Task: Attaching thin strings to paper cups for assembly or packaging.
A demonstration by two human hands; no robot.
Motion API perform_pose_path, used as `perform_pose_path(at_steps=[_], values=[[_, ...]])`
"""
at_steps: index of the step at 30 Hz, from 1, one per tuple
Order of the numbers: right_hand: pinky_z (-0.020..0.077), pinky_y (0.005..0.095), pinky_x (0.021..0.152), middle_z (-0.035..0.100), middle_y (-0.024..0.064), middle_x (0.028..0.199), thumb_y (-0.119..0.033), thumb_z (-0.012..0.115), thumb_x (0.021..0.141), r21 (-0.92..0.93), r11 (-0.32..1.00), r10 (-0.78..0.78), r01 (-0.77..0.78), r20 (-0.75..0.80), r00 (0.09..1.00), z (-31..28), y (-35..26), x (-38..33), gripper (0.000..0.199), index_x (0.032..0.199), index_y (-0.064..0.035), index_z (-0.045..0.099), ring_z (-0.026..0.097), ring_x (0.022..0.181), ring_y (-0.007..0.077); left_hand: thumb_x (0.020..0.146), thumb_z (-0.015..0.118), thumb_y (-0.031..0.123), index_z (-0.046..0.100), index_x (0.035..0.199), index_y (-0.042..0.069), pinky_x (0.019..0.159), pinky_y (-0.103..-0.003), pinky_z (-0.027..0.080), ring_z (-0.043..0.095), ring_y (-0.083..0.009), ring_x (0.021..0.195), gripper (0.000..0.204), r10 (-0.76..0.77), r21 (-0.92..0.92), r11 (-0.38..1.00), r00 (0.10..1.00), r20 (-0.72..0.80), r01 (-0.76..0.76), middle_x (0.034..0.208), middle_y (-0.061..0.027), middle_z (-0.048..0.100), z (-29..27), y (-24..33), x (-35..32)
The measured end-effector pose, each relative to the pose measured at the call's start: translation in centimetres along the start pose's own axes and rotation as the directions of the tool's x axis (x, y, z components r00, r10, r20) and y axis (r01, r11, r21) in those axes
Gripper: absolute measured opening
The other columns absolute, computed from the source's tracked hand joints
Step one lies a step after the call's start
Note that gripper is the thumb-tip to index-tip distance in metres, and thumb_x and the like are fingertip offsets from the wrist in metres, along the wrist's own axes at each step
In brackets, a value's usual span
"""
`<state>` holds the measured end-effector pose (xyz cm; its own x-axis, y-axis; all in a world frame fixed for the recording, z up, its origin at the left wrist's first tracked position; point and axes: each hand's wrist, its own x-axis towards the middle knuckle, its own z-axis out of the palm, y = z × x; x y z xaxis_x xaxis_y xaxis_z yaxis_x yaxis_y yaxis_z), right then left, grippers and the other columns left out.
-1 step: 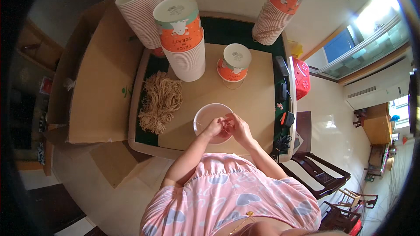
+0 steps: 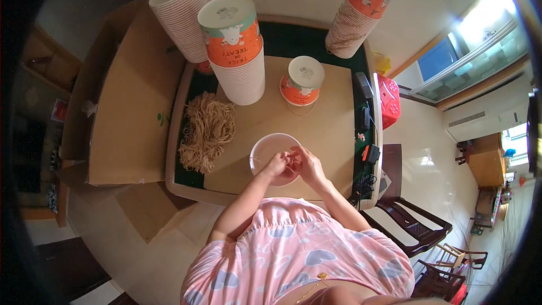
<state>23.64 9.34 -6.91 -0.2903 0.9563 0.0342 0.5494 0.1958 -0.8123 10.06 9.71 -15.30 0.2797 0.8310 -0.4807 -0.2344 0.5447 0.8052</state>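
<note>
A white paper tub [image 2: 261,146] stands mouth up near the front of the table. Both of my hands are together over its mouth, fingertips almost touching. A thin pale string [image 2: 257,161] crosses the tub's left rim toward my fingers. My left hand [image 2: 278,164] is closed, pinching the string. Just beside it, my right hand [image 2: 308,168] also has its fingers pinched on the string; the exact grip is partly hidden. Left of the tub lies a tangled bundle of beige string [image 2: 208,131]. Beyond it, an upside-down printed paper tub [image 2: 301,85] has a string loop hanging at its rim.
Tall stacks of tubs rise at the back: a near stack [image 2: 240,76], a left stack [image 2: 182,20] and a right stack [image 2: 353,25]. A large cardboard box [image 2: 132,101] flanks the table's left. Black adapters [image 2: 366,117] line the right edge, and a dark chair [image 2: 406,223] stands nearby.
</note>
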Motion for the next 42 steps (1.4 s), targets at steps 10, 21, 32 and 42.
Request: perform_pose_path(at_steps=[10, 21, 32, 42], values=[[0.0495, 0.0323, 0.06, 0.061, 0.0113, 0.079, 0.0, 0.06, 0.074, 0.01, 0.999, -0.039, 0.039, 0.008, 0.999, -1.2, 0.7, 0.0, 0.028, 0.102, -0.0054, 0.056, 0.061, 0.067, 0.0242, 0.095, 0.039, 0.016, 0.054, 0.096, 0.004, 0.043, -0.021, 0.038, 0.049, -0.0093, 0.052, 0.019, -0.064, 0.188, 0.981, 0.996, 0.063, 0.051, 0.067, -0.0035, 0.056, -0.2, 1.9, -1.7], [0.0499, 0.0301, 0.062, 0.058, 0.0111, 0.081, 0.002, 0.059, 0.075, 0.026, 0.999, -0.039, 0.038, 0.044, 0.998, -1.6, 0.7, -1.6, 0.018, 0.092, -0.0023, 0.059, 0.061, 0.071, 0.023, 0.091, 0.051, 0.021, 0.058, 0.083, 0.006, 0.046, -0.018, 0.036, 0.047, -0.0041, 0.053, 0.019, 0.062, 0.262, 0.963, 0.998, 0.015, -0.063, 0.066, 0.0017, 0.056, 1.7, 2.7, -0.4], [0.0516, 0.0275, 0.07, 0.064, 0.0085, 0.083, -0.003, 0.063, 0.079, 0.236, 0.953, 0.209, -0.19, -0.061, 0.976, -2.9, 0.9, -2.3, 0.009, 0.086, -0.0005, 0.059, 0.063, 0.079, 0.0152, 0.087, 0.051, 0.011, 0.056, 0.083, 0.001, 0.062, -0.027, 0.052, 0.062, -0.0156, 0.069, 0.012, -0.162, 0.017, 0.987, 0.986, 0.046, 0.162, 0.079, -0.0062, 0.062, 1.9, 3.4, -1.3], [0.0442, 0.0305, 0.056, 0.052, 0.0076, 0.071, -0.01, 0.068, 0.073, -0.058, 0.996, 0.05, -0.062, -0.188, 0.981, -1.5, 2.6, -2.8, 0.007, 0.08, -0.0083, 0.066, 0.052, 0.062, 0.0202, 0.088, 0.053, 0.021, 0.053, 0.073, 0.011, 0.042, -0.02, 0.037, 0.049, -0.007, 0.052, 0.019, -0.193, -0.068, 0.978, 0.977, 0.086, 0.199, 0.064, 0.0005, 0.051, 1.9, 4.3, -1.7]])
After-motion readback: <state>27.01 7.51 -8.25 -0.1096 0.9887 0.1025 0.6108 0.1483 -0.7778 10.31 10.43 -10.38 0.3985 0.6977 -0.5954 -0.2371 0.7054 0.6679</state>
